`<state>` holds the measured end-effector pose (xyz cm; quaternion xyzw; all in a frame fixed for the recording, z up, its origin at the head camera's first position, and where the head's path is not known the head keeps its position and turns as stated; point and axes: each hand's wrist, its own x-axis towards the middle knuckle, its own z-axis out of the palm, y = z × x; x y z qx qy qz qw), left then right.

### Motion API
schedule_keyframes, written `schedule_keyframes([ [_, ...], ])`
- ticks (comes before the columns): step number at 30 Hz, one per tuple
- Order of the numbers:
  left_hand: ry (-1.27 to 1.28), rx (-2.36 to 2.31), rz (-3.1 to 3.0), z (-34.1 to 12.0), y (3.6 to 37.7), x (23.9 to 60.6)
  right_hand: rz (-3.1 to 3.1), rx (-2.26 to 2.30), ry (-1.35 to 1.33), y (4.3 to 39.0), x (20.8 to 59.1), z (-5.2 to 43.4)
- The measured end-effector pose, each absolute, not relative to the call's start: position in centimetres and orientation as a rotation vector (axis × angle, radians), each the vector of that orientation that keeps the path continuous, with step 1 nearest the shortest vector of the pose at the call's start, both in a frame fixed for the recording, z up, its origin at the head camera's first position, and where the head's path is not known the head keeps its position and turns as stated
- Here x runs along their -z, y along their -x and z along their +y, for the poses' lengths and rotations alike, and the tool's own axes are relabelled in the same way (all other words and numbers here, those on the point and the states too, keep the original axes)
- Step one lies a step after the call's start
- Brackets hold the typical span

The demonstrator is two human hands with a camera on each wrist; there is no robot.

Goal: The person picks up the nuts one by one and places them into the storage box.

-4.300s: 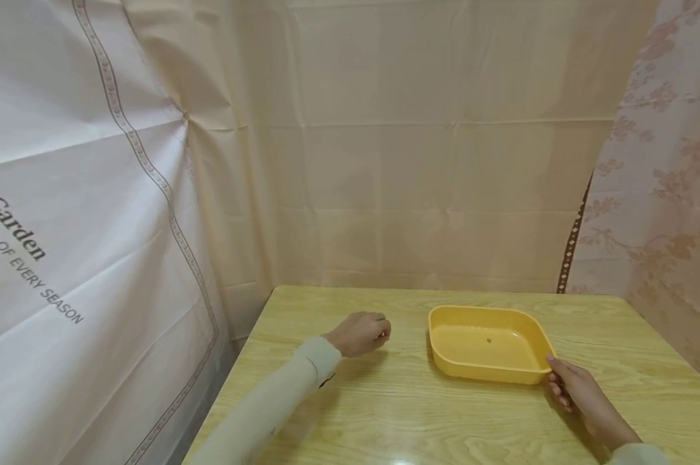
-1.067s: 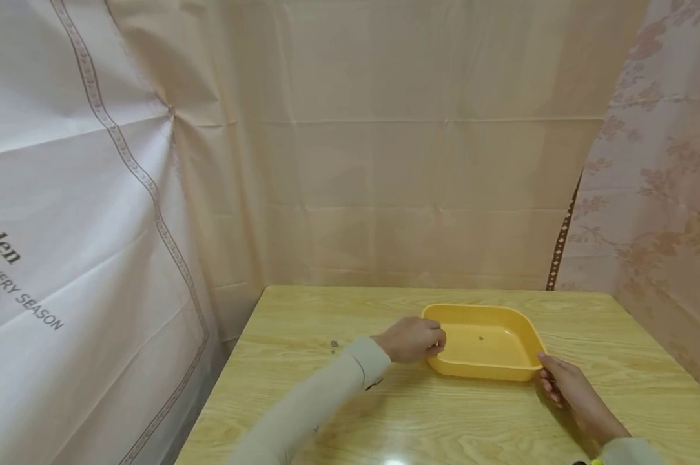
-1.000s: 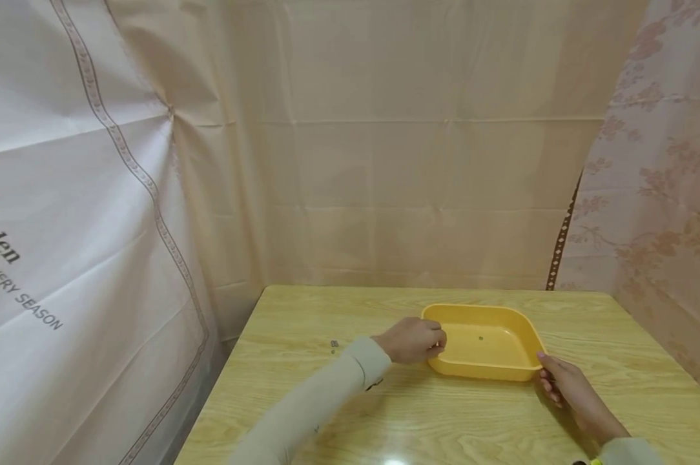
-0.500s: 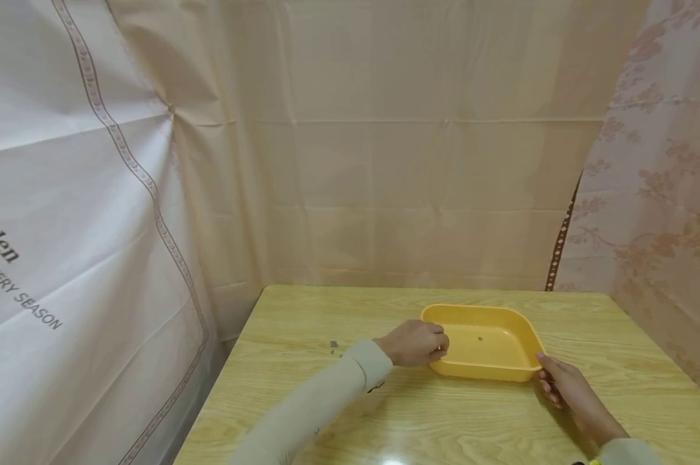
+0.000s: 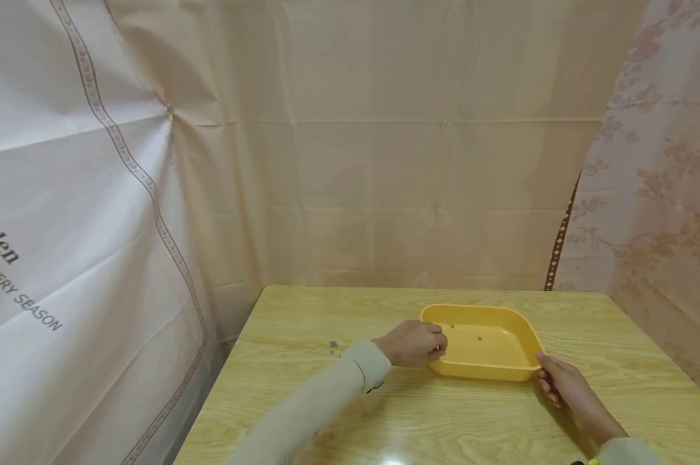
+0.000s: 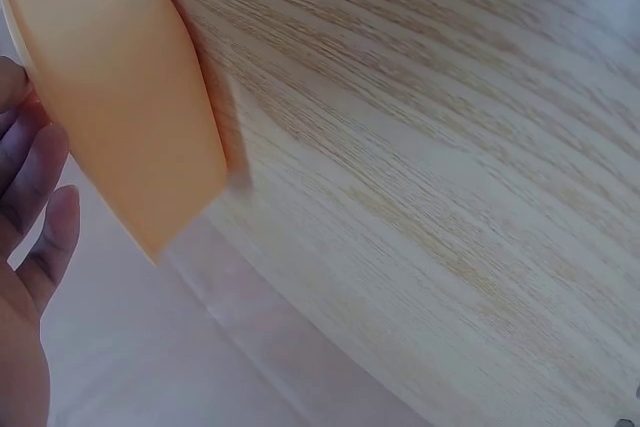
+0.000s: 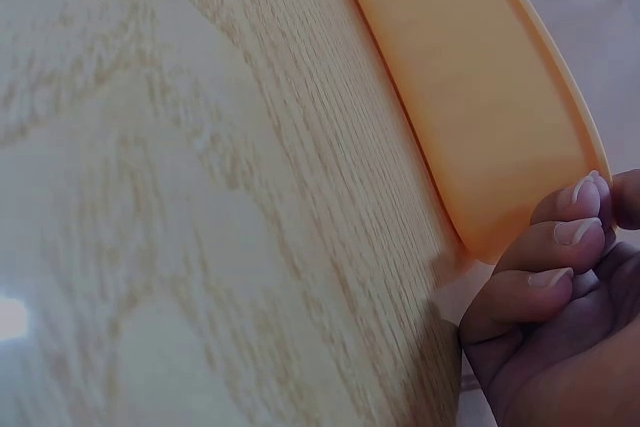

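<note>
A shallow yellow plastic tray [image 5: 483, 373] stands on the table. Two tiny dark pieces, a left one [image 5: 452, 326] and a middle one [image 5: 480, 338], lie on its floor. My left hand [image 5: 411, 342] is at the tray's left rim with bent fingers, the fingertips over the inside. Whether anything is between them is hidden. In the left wrist view its fingers [image 6: 40, 177] are beside the tray wall [image 6: 130, 97]. My right hand [image 5: 571, 391] pinches the tray's right front corner, thumb on the rim and the other fingers [image 7: 545, 247] curled below outside.
Several tiny greyish pieces [image 5: 333, 345] lie on the wood-grain table [image 5: 303, 310], left of the tray and close to my left sleeve [image 5: 327, 387]. Behind the table hangs a beige cloth [image 5: 385, 161]. A printed white cloth [image 5: 65, 194] covers the left side.
From 4.3 to 1.1 seconds ago my left hand moved right to the tray, uncovering the pieces on the table. Since half a second ago a second piece has appeared inside the tray.
</note>
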<state>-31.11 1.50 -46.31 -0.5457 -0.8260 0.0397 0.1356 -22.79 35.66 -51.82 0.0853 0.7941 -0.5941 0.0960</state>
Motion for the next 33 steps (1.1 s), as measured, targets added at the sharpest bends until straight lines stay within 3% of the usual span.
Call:
schedule_keyframes([
  [33, 1.456, -0.031, -2.424, -5.3, 32.2, 47.2, 2.349, 1.764, -0.228, 22.5, 51.5, 35.1],
])
